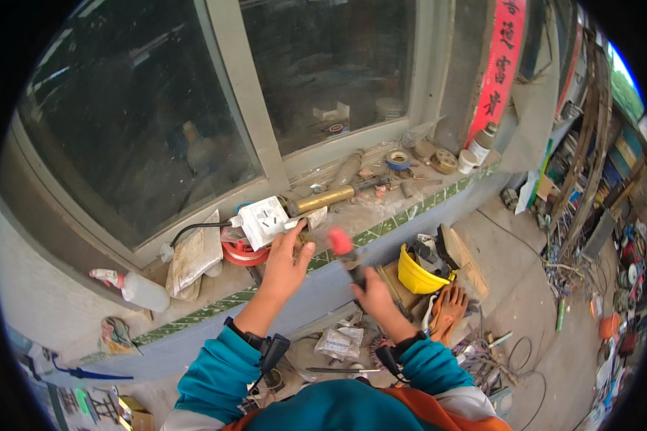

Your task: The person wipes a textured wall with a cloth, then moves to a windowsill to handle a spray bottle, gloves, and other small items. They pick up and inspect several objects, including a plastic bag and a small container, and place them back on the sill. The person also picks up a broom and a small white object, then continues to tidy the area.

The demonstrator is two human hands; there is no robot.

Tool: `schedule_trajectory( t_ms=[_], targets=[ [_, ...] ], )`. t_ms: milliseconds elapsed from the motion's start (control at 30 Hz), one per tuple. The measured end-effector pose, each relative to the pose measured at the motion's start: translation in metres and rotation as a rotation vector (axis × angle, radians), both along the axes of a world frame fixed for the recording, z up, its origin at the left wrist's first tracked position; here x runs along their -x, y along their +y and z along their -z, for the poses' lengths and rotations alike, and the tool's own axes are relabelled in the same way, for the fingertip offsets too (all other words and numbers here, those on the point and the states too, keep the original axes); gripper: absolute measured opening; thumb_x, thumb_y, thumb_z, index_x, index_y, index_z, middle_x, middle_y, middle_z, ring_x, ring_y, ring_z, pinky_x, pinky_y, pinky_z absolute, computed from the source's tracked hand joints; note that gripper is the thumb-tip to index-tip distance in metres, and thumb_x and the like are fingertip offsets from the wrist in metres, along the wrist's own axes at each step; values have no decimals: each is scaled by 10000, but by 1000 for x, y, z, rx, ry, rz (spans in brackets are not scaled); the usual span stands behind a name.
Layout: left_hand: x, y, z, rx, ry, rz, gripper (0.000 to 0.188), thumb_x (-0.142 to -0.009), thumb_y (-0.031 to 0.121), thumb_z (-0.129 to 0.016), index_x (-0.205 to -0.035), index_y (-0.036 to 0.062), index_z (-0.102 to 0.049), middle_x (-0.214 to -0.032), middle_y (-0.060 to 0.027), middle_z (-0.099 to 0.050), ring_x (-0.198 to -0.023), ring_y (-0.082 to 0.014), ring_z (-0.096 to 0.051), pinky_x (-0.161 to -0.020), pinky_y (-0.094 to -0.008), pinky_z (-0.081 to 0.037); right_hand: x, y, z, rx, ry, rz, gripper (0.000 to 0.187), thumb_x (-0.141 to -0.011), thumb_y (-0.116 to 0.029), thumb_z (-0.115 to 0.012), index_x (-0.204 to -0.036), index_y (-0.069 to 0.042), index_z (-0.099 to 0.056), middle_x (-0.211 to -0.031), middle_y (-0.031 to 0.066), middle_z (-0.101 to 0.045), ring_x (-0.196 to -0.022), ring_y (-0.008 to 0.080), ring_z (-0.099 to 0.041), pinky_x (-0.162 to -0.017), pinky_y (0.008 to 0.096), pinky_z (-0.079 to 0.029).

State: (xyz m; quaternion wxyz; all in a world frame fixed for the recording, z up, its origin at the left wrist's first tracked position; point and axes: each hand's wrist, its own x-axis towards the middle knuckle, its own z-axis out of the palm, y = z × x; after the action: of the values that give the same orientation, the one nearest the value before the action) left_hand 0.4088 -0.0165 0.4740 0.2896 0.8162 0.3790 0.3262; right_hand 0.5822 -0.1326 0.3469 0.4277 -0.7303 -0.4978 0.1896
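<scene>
My left hand (287,262) reaches over the window ledge with its fingers and thumb spread. It is right beside a white socket block (264,222) that has a black cord. My right hand (374,293) is wrapped round a dark-handled tool with a red end (343,248). Motion smears that tool, so its kind is unclear. The red end points up toward the ledge, apart from my left hand. Behind the fingers lies a brass-coloured cylinder (323,200). A red round object (244,253) sits partly hidden under the socket block.
A blue tape roll (397,159), several tins and a white-labelled bottle (483,144) stand along the ledge. At left is a spray bottle (145,291). Below right are a yellow hard hat (420,271) and an orange-brown glove (449,310). Cables and clutter cover the floor.
</scene>
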Motion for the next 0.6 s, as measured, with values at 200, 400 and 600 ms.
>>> schedule_trajectory(
  t_ms=[200, 400, 600],
  targets=[
    [-17, -5, -5, -476, 72, -186, 405, -795, 108, -653, -1187, 106, -555, -1074, -161, -495, -988, -343, -518, -866, -408, -434, -73, -7, -9, -76, -37, 52, 340, -769, -155, -685, -992, 0, -481, -891, 268, -577, -847, 460, -553, -711, 472, -457],
    [-23, 3, -4, -317, 45, -205, 202, -785, 69, -666, -954, 55, -556, -1102, -164, -526, -940, -369, -560, -793, -395, -470, -70, 0, -7, -49, -52, 18, 381, -771, -163, -700, -1025, 5, -472, -922, 272, -583, -877, 464, -552, -732, 478, -451],
    [-6, -19, -18, -423, -86, -180, 253, -759, 84, -703, -968, 60, -561, -1089, -174, -542, -958, -360, -570, -799, -389, -482, -78, 30, 11, -8, -45, 115, 445, -765, -216, -722, -1057, 8, -473, -946, 282, -584, -876, 471, -555, -732, 504, -458]
  ],
)
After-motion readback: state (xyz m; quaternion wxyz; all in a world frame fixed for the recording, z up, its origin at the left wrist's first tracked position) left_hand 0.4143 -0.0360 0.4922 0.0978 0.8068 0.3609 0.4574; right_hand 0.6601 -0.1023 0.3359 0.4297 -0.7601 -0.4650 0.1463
